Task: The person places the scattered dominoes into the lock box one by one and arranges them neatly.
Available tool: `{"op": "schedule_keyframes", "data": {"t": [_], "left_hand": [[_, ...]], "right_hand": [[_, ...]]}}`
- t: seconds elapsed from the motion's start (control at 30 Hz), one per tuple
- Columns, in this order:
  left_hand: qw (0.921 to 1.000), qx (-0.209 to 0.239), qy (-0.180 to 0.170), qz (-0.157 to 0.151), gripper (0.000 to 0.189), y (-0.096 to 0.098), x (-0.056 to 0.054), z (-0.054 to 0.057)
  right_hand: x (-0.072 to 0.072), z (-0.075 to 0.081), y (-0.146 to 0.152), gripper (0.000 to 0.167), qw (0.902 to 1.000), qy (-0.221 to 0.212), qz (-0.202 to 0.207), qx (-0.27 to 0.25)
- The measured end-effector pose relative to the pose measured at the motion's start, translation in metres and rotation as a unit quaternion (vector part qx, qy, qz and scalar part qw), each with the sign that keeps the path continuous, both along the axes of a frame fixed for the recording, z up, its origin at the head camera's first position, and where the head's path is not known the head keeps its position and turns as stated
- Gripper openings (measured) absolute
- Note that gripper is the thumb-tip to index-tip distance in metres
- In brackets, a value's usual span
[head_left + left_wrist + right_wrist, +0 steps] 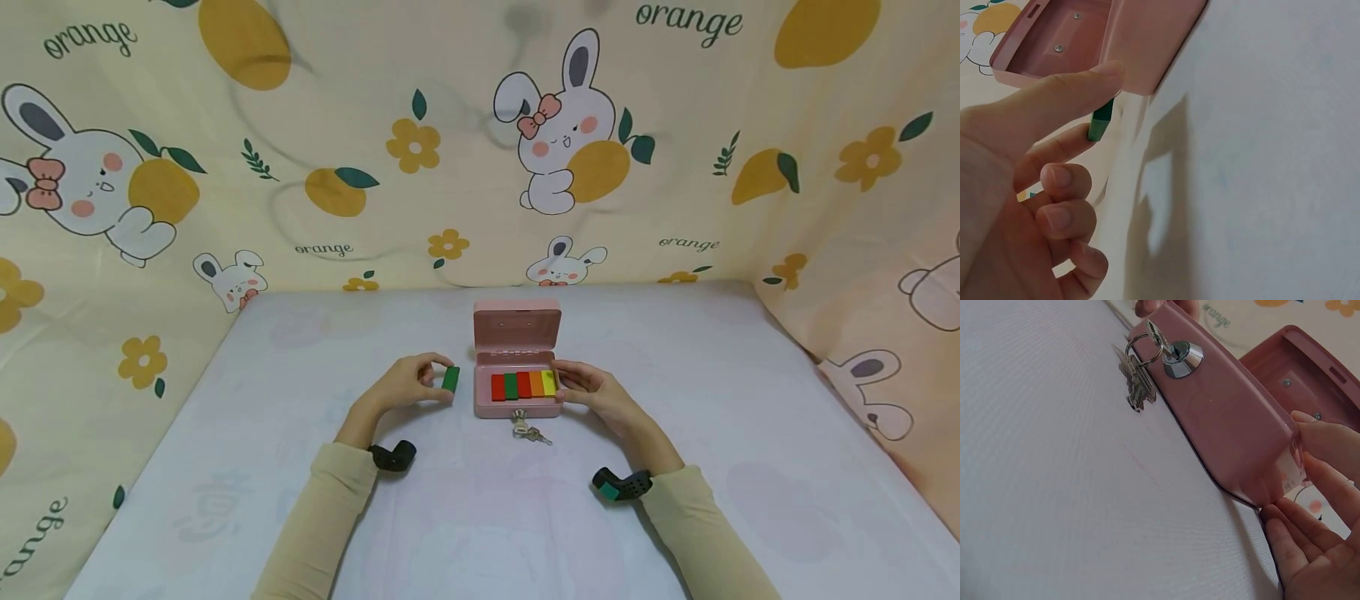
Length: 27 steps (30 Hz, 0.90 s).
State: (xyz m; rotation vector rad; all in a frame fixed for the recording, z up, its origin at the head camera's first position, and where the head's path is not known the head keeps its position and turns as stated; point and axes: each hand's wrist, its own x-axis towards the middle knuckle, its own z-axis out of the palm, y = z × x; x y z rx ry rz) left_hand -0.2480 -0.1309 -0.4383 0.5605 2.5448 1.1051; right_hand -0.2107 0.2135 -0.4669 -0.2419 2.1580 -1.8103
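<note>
My left hand (408,383) pinches a green block (451,378) between thumb and fingers. It is held just left of a small pink cash box (517,410). In the left wrist view the block (1101,122) shows under the thumb, with the other fingers loosely curled. The box's lid (517,326) stands up at the back. Inside lies a row of red, green, orange and yellow blocks (524,384). My right hand (600,392) grips the box's right end. In the right wrist view its fingers (1329,475) touch the side wall and lower corner.
A key sits in the front lock (1184,359), with more keys (1140,387) hanging from its ring onto the table. White cloth covers the table (480,517). A printed fabric backdrop (465,183) rises behind and at both sides. Each wrist wears a black camera (393,456).
</note>
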Motion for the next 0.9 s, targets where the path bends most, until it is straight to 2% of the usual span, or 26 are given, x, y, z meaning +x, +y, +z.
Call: {"op": "schedule_keyframes", "data": {"t": [0.43,0.9], "left_hand": [[0.9997,0.004,0.025,-0.003,0.049,0.009,0.005,0.010],[0.9995,0.000,0.032,-0.002,0.049,0.017,0.007,0.016]], "right_hand": [[0.000,0.002,0.001,0.064,1.0000,-0.006,0.002,0.005],[0.000,0.002,0.001,0.064,1.0000,-0.008,0.006,-0.001]]}}
